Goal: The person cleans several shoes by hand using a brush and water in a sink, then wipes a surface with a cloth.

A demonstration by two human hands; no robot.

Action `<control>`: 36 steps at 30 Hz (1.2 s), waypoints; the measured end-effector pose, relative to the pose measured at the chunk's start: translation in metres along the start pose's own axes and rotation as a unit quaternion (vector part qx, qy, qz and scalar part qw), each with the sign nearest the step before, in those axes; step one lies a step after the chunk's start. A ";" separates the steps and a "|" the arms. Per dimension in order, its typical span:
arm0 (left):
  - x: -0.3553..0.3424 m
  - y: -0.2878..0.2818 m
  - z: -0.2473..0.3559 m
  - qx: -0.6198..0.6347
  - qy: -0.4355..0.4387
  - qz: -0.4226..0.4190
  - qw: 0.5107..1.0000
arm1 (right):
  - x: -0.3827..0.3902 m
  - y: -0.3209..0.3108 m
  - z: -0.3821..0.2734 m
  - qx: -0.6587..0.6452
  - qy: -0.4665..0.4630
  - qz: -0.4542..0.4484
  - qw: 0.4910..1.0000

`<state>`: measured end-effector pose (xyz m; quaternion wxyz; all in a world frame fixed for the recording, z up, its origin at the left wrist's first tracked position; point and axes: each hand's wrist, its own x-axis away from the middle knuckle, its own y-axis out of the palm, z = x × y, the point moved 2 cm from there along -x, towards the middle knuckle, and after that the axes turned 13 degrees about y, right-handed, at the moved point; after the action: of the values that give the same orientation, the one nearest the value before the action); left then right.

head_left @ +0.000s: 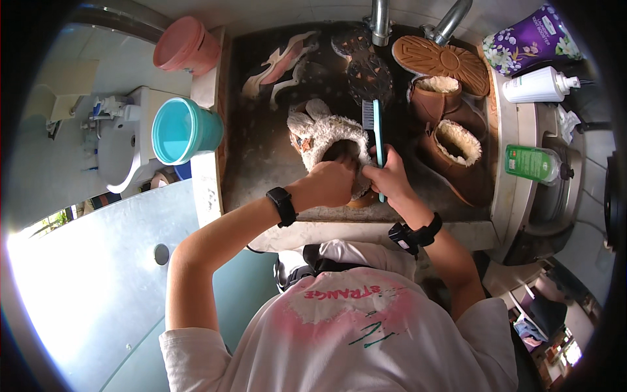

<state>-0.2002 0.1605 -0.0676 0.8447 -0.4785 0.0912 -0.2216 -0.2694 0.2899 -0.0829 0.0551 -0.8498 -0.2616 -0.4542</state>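
A fluffy off-white slipper (336, 130) with ear-like flaps lies in the middle of the dark sink (255, 157). My left hand (330, 183) reaches into its opening and grips it, with the fingertips hidden inside. In my right hand (390, 175) is a scrub brush (378, 137) with a teal handle, held upright with its bristles pointing left. The right fingers are wrapped round the handle beside the slipper's right edge. Behind the brush lies a dark patterned shoe sole (366, 72). To the right stand brown fleece-lined boots (460, 144).
A tan sole (441, 62) leans under two metal taps (381, 26). Pink and white flat pieces (277, 65) lie at the back left. A pink bucket (186, 46) and teal bucket (186, 130) line the left ledge; a purple pouch (532, 42), white bottle (539, 85) and green bottle (532, 163) the right.
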 end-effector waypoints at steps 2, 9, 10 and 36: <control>-0.003 -0.004 0.003 0.022 -0.036 -0.097 0.994 | 0.002 -0.001 0.001 -0.002 -0.017 -0.004 1.000; 0.008 -0.013 0.016 0.002 -0.062 -0.119 0.991 | 0.008 -0.001 0.000 -0.002 -0.018 -0.007 1.000; 0.011 -0.010 0.015 0.003 -0.062 -0.119 0.991 | 0.008 -0.001 0.000 0.007 -0.029 -0.007 1.000; -0.036 0.002 -0.029 0.136 -0.262 -0.173 0.940 | 0.001 -0.013 0.011 0.088 -0.075 0.035 0.993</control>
<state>-0.2426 0.1557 -0.0872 0.8447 -0.4083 -0.2488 -0.2408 -0.2675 0.3049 -0.0903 0.1258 -0.8820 -0.2739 -0.3623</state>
